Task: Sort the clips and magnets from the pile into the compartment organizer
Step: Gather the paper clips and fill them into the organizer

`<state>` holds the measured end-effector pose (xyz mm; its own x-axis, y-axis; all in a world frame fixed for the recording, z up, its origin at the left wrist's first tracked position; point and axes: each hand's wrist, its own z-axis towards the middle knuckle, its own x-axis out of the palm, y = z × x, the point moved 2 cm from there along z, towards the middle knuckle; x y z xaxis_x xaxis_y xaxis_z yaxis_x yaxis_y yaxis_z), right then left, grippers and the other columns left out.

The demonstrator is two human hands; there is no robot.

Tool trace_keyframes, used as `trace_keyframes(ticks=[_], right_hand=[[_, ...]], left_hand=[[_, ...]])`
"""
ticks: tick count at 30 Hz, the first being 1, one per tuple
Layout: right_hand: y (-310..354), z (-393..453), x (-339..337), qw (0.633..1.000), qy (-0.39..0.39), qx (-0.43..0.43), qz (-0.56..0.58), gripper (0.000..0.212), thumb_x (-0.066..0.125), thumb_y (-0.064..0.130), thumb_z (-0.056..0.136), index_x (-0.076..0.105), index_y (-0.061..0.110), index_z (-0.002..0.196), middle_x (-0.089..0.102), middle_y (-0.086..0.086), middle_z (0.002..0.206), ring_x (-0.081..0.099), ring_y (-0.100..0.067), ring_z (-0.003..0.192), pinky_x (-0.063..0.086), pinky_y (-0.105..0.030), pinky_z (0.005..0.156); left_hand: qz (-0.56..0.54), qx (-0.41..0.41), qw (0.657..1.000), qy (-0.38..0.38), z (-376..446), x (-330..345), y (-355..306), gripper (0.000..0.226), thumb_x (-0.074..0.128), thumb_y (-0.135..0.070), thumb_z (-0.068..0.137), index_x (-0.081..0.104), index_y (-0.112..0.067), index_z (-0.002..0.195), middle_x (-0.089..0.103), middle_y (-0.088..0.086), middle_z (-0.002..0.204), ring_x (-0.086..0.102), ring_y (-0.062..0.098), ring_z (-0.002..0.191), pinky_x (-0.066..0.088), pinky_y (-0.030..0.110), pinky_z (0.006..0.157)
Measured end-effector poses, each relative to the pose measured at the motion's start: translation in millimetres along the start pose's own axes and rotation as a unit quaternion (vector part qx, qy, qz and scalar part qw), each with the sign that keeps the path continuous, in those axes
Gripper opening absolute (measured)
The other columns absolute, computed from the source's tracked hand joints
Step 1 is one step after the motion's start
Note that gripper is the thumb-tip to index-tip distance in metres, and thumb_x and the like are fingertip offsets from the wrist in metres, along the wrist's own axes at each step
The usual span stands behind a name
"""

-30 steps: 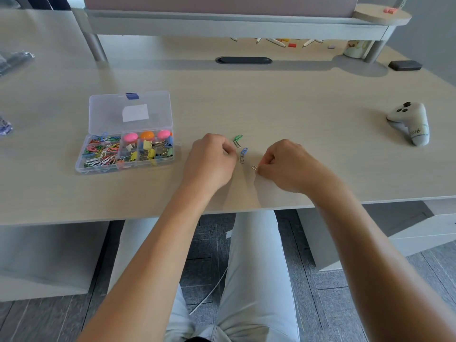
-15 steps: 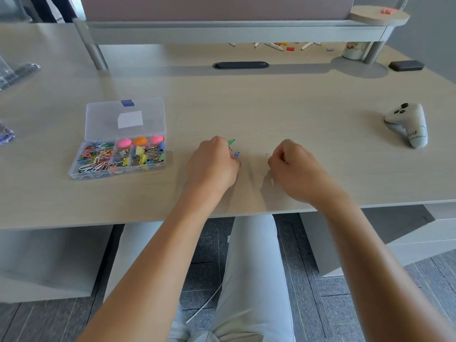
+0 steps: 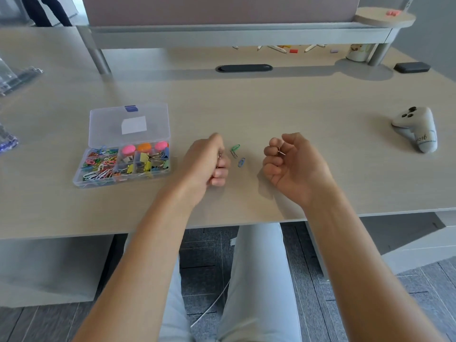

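- Desk [image 3: 271, 102]: pale wood-grain top with a grey raised shelf at the rear and a black oval cable slot beneath that shelf; grey plank floor and the person's light trousers show below the front edge.
- Compartment organizer [image 3: 128, 144]: clear plastic, lid open and laid back, a white label and blue latch on the lid. Stands on the desk, left of both hands.
- Contents of organizer: coloured paper clips [image 3: 100, 164] in the left compartments; pink, orange and pink round magnets [image 3: 144, 148] in the rear compartments; yellow and blue binder clips [image 3: 145, 165] in the front right.
- Green paper clip [image 3: 235, 148]: loose on the desk, right of the organizer, between the hands.
- Blue paper clip [image 3: 241, 162]: loose, just beside the green one, on its near side.
- Left hand [image 3: 209, 161]: fingers curled, pinching a small metallic clip, right of the organizer.
- Right hand [image 3: 293, 164]: palm turned up, fingers curled, a small clip [image 3: 280, 151] pinched at the fingertips; farther right of the organizer.
- White game-style controller [image 3: 417, 128]: far right of the organizer.
- Change from half a second earlier: the right hand has turned palm-up and lifted; the left hand has drawn back, uncovering the green and blue clips.
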<state>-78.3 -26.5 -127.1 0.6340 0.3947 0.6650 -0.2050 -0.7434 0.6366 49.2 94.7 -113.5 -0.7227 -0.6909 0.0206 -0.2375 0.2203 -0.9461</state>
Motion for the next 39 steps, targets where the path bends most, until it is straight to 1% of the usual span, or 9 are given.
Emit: trace_keyframes(ticks=[4,8,11,13,18,24,30,34,39], right_hand=[[-4.9,5.0,6.1,0.963,-0.066,-0.118,-0.233,0.021,0.062,0.021,0.097,0.073,0.006,0.088,0.052,0.001,0.069,0.039,-0.011,0.054,0.03,-0.022,0.045],[-8.8,5.3,15.7,0.829,-0.118,-0.203,-0.508,0.011,0.073,0.02,0.09,0.081,0.013,0.094,0.059,-0.005,0.061,0.05,-0.013,0.05,0.039,-0.018,0.047],[-12.2,7.8,18.9,0.716,-0.152,-0.228,-0.642,0.026,0.081,0.028,0.084,0.077,0.015,0.106,0.05,0.008,0.062,0.046,-0.005,0.053,0.032,-0.01,0.047],[-15.5,6.8,19.2,0.686,-0.169,-0.23,-0.669,0.035,0.083,0.034,0.08,0.076,0.018,0.111,0.045,0.013,0.066,0.044,-0.001,0.057,0.03,-0.011,0.047],[-21.6,4.9,20.9,0.662,-0.178,-0.265,-0.678,0.016,0.08,0.033,0.08,0.08,0.026,0.094,0.043,0.009,0.056,0.041,-0.006,0.05,0.033,-0.016,0.044],[-13.9,12.4,24.5,0.67,-0.163,-0.223,-0.689,0.008,0.082,0.025,0.078,0.075,0.024,0.08,0.049,0.01,0.056,0.044,-0.005,0.05,0.032,-0.021,0.048],[-5.2,17.7,22.2,0.672,-0.156,-0.207,-0.694,0.003,0.076,0.015,0.083,0.078,0.017,0.082,0.046,0.01,0.051,0.043,-0.006,0.045,0.028,-0.013,0.04],[-6.2,15.5,17.3,0.67,-0.168,-0.234,-0.684,0.007,0.074,0.021,0.084,0.074,0.023,0.077,0.049,0.011,0.051,0.047,-0.006,0.048,0.034,-0.021,0.047],[-10.0,17.7,16.2,0.665,-0.161,-0.242,-0.688,0.005,0.078,0.029,0.083,0.075,0.025,0.081,0.05,0.01,0.061,0.048,-0.008,0.056,0.033,-0.025,0.05]], left_hand=[[-0.235,-0.012,0.966,0.105,-0.7,-6.3,-4.3,0.023,0.035,-0.007,0.088,0.032,-0.018,0.068,0.041,0.004,0.063,0.029,0.016,0.051,0.024,0.025,0.045],[-0.244,0.04,0.967,0.062,10.2,-8.3,-5.4,0.027,0.041,0.005,0.088,0.038,-0.013,0.068,0.044,0.007,0.065,0.034,0.015,0.051,0.028,0.025,0.044],[-0.219,0.062,0.973,0.025,18.2,-10.9,-4.8,0.027,0.047,0.01,0.088,0.044,-0.01,0.07,0.048,0.007,0.062,0.039,0.016,0.052,0.033,0.025,0.045],[-0.227,0.048,0.973,0.011,20.9,-12.4,-3.6,0.021,0.046,0.009,0.089,0.053,-0.007,0.079,0.049,0.007,0.063,0.041,0.016,0.052,0.035,0.025,0.046],[-0.284,-0.025,0.958,0.007,24.5,-14.4,2.6,0.02,0.041,-0.001,0.09,0.062,0.0,0.088,0.049,0.008,0.067,0.041,0.017,0.053,0.038,0.025,0.045],[-0.236,-0.026,0.971,-0.017,28.9,-15.1,3.7,0.019,0.047,-0.008,0.093,0.064,-0.003,0.086,0.049,0.005,0.064,0.039,0.014,0.047,0.032,0.024,0.044],[0.051,0.086,0.993,-0.063,31.8,-20.6,1.5,0.016,0.059,-0.014,0.092,0.075,-0.012,0.091,0.053,-0.012,0.055,0.045,0.008,0.043,0.036,0.025,0.053],[0.241,0.16,0.956,-0.048,34.4,-20.1,-1.4,0.011,0.066,-0.022,0.091,0.073,-0.029,0.088,0.064,-0.011,0.066,0.06,0.009,0.057,0.04,0.024,0.058],[0.44,0.204,0.874,0.005,44.0,-17.8,-12.2,0.023,0.073,-0.022,0.087,0.071,-0.026,0.109,0.059,-0.003,0.075,0.066,0.026,0.068,0.039,0.026,0.055]])
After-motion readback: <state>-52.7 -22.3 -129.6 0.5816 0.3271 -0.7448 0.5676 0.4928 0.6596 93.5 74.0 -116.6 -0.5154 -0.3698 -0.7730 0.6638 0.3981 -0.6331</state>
